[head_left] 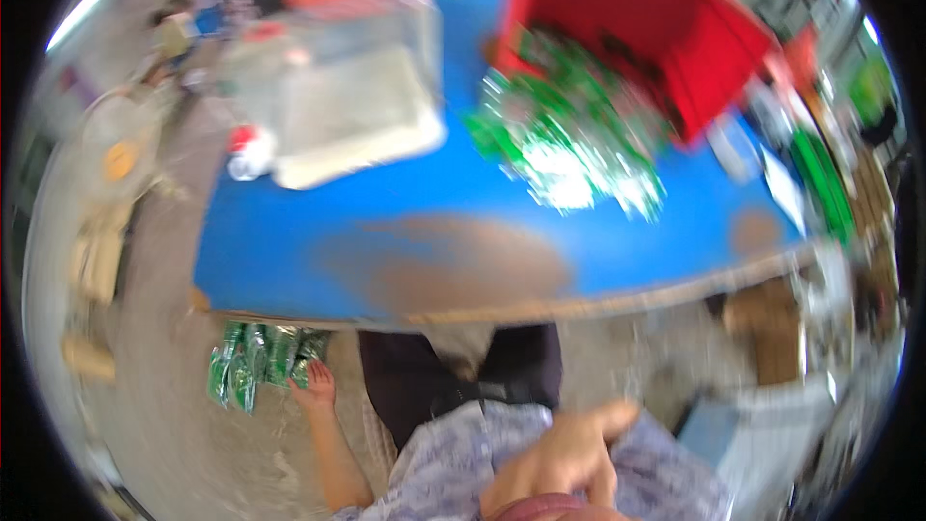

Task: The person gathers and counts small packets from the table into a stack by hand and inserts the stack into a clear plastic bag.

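My left hand reaches down at the left, below the table's front edge. Its fingers look stretched out and the thumb stands apart, at the border of several clear packets with green. Whether the fingers touch a packet is hard to make out. Close in front of my body, my right hand is raised over the patterned shirt, with its fingers partly hidden and blurred. A loose pile of similar green-and-clear packets spills out of a tipped red bin on the blue table.
A whitish translucent tray and a small white bottle with a red cap occupy the table's left side. At lower right stand a grey-blue box and a brown carton. A green object is beyond the table's right edge.
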A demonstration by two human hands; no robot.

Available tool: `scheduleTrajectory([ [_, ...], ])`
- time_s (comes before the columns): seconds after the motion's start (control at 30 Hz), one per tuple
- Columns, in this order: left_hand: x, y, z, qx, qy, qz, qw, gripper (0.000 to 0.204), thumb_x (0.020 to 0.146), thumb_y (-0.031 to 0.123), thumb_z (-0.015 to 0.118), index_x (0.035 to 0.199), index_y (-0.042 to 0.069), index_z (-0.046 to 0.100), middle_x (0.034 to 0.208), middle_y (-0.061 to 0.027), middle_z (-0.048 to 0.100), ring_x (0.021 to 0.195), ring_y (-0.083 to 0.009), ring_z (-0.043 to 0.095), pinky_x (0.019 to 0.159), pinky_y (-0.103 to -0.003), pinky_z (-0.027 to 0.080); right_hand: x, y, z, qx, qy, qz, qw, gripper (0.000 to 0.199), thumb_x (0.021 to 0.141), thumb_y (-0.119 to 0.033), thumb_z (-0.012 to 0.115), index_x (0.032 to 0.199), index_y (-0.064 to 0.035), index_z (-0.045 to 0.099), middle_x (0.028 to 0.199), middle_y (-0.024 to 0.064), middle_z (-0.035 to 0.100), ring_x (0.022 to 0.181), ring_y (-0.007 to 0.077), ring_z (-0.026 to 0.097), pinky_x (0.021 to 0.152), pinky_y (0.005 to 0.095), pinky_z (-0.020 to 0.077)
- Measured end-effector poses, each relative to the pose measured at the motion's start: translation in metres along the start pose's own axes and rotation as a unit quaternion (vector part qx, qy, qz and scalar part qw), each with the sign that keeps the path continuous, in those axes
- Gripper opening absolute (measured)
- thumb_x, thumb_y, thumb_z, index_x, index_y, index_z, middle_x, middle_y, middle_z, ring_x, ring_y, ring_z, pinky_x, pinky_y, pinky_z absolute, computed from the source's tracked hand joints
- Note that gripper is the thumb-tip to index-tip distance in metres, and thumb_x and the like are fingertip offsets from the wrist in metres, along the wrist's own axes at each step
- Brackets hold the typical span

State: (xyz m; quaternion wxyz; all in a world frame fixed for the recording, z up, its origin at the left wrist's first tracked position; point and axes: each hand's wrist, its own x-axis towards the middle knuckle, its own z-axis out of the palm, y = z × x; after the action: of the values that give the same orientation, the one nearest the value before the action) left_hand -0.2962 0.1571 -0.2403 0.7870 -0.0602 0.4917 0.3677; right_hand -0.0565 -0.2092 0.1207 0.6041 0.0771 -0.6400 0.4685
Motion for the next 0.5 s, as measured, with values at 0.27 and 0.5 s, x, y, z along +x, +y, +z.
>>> scheduleTrajectory([
  [0.27,-0.041,-0.046,0.054,0.121,-0.162,-0.069,0.977,0.059,0.093,0.057,0.059,0.111,0.001,0.06,0.107,-0.0121,0.068,0.097,-0.0266,0.066,0.079,-0.038,0.055,-0.161,-0.176,-0.232,-0.828,0.463,0.242,0.203,0.061,0.087,-0.044,0.073,0.134,-0.0093,0.059,0.13,0.0237,0.059,0.125,0.0378,0.055,0.102,0.0436,0.0459],
  [0.5,-0.164,-0.14,0.064,0.479,-0.293,-0.025,0.827,0.052,0.103,0.05,0.046,0.12,0.002,0.057,0.109,-0.0122,0.065,0.099,-0.0242,0.064,0.086,-0.038,0.052,-0.214,-0.166,-0.304,-0.777,0.374,0.501,0.076,0.088,0.079,-0.083,0.05,0.15,-0.0303,0.044,0.157,0.0253,0.029,0.144,0.0513,0.023,0.111,0.0747,0.0105],
])
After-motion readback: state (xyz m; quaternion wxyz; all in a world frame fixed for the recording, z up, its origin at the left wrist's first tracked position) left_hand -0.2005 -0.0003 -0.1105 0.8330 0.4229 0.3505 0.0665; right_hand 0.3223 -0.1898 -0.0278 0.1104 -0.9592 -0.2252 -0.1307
